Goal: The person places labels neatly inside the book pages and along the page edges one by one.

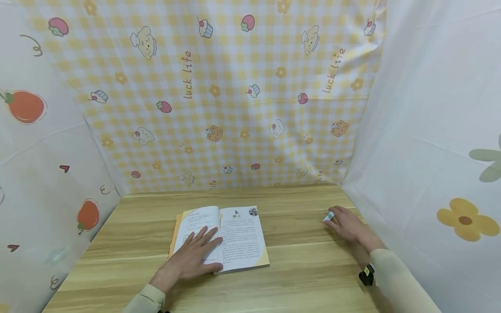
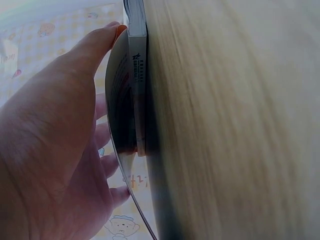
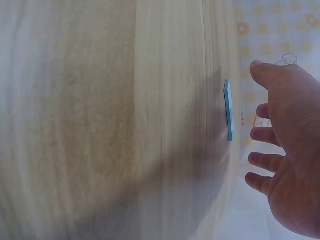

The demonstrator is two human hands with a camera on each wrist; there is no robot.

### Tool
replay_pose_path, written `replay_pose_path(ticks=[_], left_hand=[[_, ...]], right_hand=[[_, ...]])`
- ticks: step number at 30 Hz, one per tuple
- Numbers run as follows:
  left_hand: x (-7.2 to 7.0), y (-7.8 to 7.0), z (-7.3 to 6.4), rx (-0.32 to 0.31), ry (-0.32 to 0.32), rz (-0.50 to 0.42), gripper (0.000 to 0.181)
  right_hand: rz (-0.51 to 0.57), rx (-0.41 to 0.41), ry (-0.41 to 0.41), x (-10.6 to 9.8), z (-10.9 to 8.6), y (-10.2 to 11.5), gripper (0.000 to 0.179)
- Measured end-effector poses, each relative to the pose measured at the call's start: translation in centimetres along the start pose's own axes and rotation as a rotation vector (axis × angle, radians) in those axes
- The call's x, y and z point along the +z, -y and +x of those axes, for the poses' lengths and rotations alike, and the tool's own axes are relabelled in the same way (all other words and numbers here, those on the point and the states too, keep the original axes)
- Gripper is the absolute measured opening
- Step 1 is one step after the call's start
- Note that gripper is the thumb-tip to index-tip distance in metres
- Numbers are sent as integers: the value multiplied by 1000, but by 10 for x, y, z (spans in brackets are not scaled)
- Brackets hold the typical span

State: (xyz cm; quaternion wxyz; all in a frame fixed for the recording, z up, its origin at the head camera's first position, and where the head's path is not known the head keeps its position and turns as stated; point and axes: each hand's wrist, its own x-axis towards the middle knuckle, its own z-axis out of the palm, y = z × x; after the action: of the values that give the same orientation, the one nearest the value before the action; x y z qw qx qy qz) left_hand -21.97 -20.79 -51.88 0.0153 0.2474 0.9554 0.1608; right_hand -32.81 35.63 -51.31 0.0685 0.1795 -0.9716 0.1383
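An open book (image 1: 243, 241) with printed pages lies on the table, left of the middle in the head view. My left hand (image 1: 191, 257) rests on its left page with fingers spread and straight, the thumb at the lower inner edge. The left wrist view has the book's edge (image 2: 138, 90) side-on, and the cover bends up beneath the hand. Over at the right, my right hand (image 1: 346, 222) is above a thin, flat light-blue and white piece (image 1: 328, 216). In the right wrist view a gap separates the fingers from that piece (image 3: 229, 112), which lies on the table.
The wooden table (image 1: 301, 269) is bounded by a yellow checked cloth (image 1: 242, 108) at the back. White patterned cloths hang at the left (image 1: 58, 143) and right (image 1: 422, 130), the right one close to my right hand. A black device (image 1: 367, 274) is strapped to the right wrist.
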Motion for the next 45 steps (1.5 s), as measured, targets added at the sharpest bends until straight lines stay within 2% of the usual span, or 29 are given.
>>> replay_pose_path(ticks=[15,22,37,45], left_hand=[[0,-1,-1,-3,-1,-2,92],[2,0,0,1,-8,5,91],[0,-1,0,-6,4,-1,90],[-1,-1,-1,-5,4,-11,91]], right_hand=[[-41,94,83,-1,10,-8,65],[-49,109,102,-3,12,-11,62],[-37,75,100,4,18,-16,59],[-40,66,78,7,19,-16,50]])
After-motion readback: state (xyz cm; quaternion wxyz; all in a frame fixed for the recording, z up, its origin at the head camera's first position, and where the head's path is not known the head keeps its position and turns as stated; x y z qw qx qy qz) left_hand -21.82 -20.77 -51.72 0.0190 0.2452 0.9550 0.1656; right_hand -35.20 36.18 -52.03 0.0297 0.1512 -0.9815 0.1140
